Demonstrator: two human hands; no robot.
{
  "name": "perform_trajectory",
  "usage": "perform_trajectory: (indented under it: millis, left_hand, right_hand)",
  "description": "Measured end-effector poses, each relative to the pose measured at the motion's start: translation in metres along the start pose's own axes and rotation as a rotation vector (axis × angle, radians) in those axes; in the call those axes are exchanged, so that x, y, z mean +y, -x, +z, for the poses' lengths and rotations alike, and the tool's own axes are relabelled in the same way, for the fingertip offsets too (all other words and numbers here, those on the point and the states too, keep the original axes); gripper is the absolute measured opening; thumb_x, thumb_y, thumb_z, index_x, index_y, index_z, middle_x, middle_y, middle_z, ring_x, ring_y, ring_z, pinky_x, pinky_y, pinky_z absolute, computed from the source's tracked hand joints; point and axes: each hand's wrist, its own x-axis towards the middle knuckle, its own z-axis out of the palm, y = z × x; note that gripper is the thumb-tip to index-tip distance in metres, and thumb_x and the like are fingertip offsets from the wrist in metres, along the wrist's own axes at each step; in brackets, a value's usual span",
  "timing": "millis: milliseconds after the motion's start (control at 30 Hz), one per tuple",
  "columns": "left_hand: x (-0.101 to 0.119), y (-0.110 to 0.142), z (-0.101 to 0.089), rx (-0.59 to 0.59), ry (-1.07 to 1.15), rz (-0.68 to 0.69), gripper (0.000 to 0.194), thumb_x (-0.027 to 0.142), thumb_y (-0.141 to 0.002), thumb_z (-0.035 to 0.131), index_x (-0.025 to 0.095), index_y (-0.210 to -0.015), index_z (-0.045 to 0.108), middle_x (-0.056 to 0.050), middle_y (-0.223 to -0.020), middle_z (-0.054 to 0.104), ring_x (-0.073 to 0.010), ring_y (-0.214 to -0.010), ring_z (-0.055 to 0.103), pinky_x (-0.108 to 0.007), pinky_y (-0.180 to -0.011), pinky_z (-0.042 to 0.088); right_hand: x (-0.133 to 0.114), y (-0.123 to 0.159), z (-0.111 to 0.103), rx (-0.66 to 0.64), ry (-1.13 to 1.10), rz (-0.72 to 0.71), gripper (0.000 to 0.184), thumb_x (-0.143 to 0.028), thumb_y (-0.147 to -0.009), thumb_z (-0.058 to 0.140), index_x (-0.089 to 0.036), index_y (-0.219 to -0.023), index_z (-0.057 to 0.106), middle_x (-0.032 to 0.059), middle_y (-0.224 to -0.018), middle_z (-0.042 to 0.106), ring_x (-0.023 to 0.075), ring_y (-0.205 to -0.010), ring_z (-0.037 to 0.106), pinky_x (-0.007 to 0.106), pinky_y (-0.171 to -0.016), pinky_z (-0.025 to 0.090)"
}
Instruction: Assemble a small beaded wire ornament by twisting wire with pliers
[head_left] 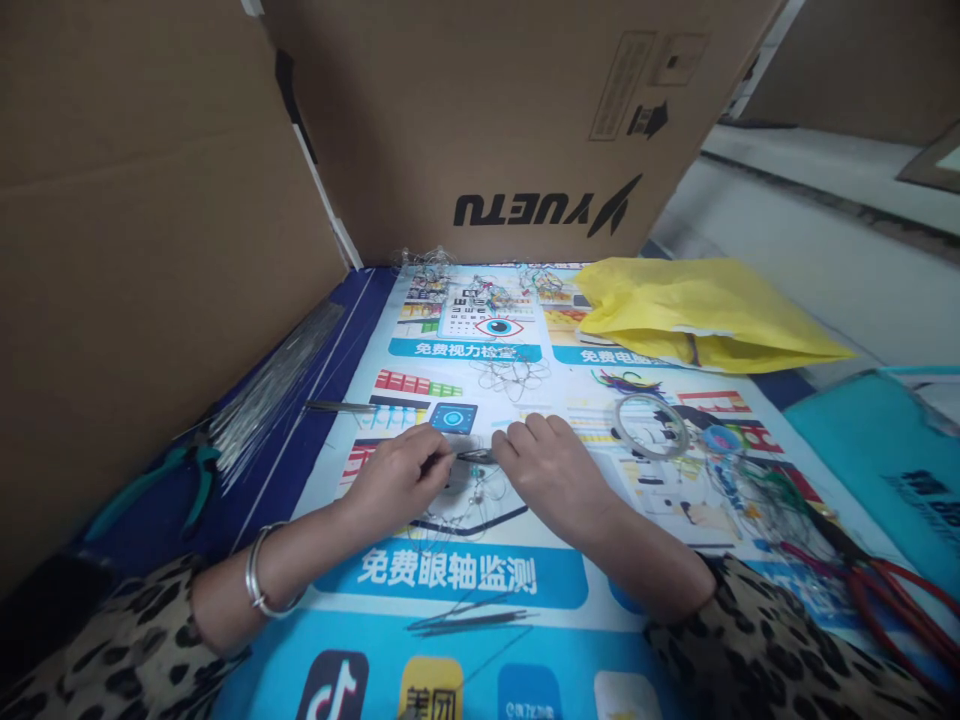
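Gripping from both sides, two fists face each other low over the poster (pixel 480 530), a narrow gap between them! The left hand (pixel 401 472) is curled tight, thumb and finger pinching one end of a slim dark piece (pixel 474 456); the right hand (pixel 551 468) is closed over its other end. What exactly that piece is, the fingers hide too much to tell. It sits right in the middle, just above a tangle of thin wire loops (pixel 471 495).

Beyond the knuckles, a wire flower (pixel 514 375) lies flat. Nearer the body, there's a little sheaf of dark wires (pixel 469 624). Over on the left, pliers (pixel 201 480) with teal handles lie beside a big spray of straight wires (pixel 274 385). Out right, a clear ring (pixel 620 425), then red-handled scissors (pixel 862 570) near the right sleeve (pixel 757 635). A yellow bag (pixel 705 310) sprawls at the far right, and cardboard (pixel 450 120) walls off the back. Silver bangles (pixel 255 570) circle the left wrist!
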Motion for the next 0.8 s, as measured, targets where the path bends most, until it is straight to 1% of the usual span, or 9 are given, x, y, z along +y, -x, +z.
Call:
perform_trajectory:
  millis: [67,133,200,300,400,633,800]
  left_hand:
    - [0.000,-0.001,-0.001,0.015,-0.006,-0.010,0.014,0.016,-0.082,0.045,0.017,-0.069,0.051,0.000,-0.067,0.053,-0.0122,-0.065,0.050,-0.024,-0.059,0.039]
    - [0.000,-0.002,-0.001,0.025,-0.006,-0.028,0.013,0.016,-0.082,0.045,0.017,-0.071,0.052,0.001,-0.068,0.053,-0.0117,-0.064,0.050,-0.023,-0.059,0.038]
    - [0.000,-0.002,-0.003,0.036,-0.009,-0.045,0.013,0.016,-0.082,0.045,0.017,-0.072,0.053,0.001,-0.067,0.053,-0.0114,-0.063,0.050,-0.023,-0.058,0.038]
    - [-0.001,-0.003,-0.005,0.078,-0.019,-0.073,0.013,0.018,-0.083,0.046,0.017,-0.072,0.054,0.001,-0.067,0.054,-0.0117,-0.063,0.051,-0.023,-0.058,0.037]
    - [-0.002,-0.003,-0.006,0.090,-0.029,-0.104,0.015,0.022,-0.083,0.046,0.017,-0.071,0.054,0.001,-0.066,0.054,-0.0120,-0.061,0.051,-0.024,-0.058,0.037]
    - [0.000,-0.005,-0.008,0.035,-0.035,-0.163,0.018,0.027,-0.084,0.045,0.018,-0.072,0.055,0.002,-0.064,0.054,-0.0126,-0.060,0.053,-0.024,-0.057,0.038]
    - [0.000,-0.005,-0.008,0.023,-0.043,-0.165,0.018,0.027,-0.084,0.044,0.019,-0.073,0.056,0.002,-0.065,0.055,-0.0126,-0.061,0.053,-0.024,-0.058,0.038]
  right_hand:
    - [0.012,0.003,-0.010,0.001,0.024,0.019,0.012,-0.014,-0.085,0.048,-0.015,-0.091,0.059,0.0061,-0.078,0.056,0.0206,-0.074,0.043,0.034,-0.064,0.024]
    - [0.027,0.008,-0.021,-0.020,0.047,0.113,0.013,-0.016,-0.086,0.048,-0.015,-0.092,0.059,0.0063,-0.079,0.057,0.0215,-0.077,0.044,0.034,-0.065,0.024]
    - [0.040,0.014,-0.029,-0.100,0.060,0.223,0.014,-0.011,-0.084,0.047,-0.017,-0.086,0.060,0.0056,-0.075,0.057,0.0202,-0.072,0.045,0.033,-0.063,0.023]
    - [0.052,0.022,-0.034,-0.262,0.023,0.249,0.018,-0.008,-0.081,0.047,-0.018,-0.077,0.061,0.0049,-0.072,0.059,0.0187,-0.067,0.046,0.032,-0.061,0.022]
    - [0.054,0.028,-0.035,-0.336,-0.006,0.244,0.018,-0.009,-0.080,0.048,-0.019,-0.075,0.061,0.0047,-0.073,0.060,0.0183,-0.068,0.047,0.031,-0.060,0.022]
    - [0.047,0.029,-0.034,-0.383,0.006,0.217,0.019,-0.009,-0.082,0.046,-0.017,-0.079,0.063,0.0068,-0.077,0.060,0.0207,-0.074,0.049,0.032,-0.061,0.022]
    - [0.044,0.031,-0.036,-0.410,0.032,0.235,0.019,-0.008,-0.082,0.047,-0.017,-0.080,0.063,0.0077,-0.078,0.061,0.0225,-0.075,0.050,0.033,-0.061,0.022]
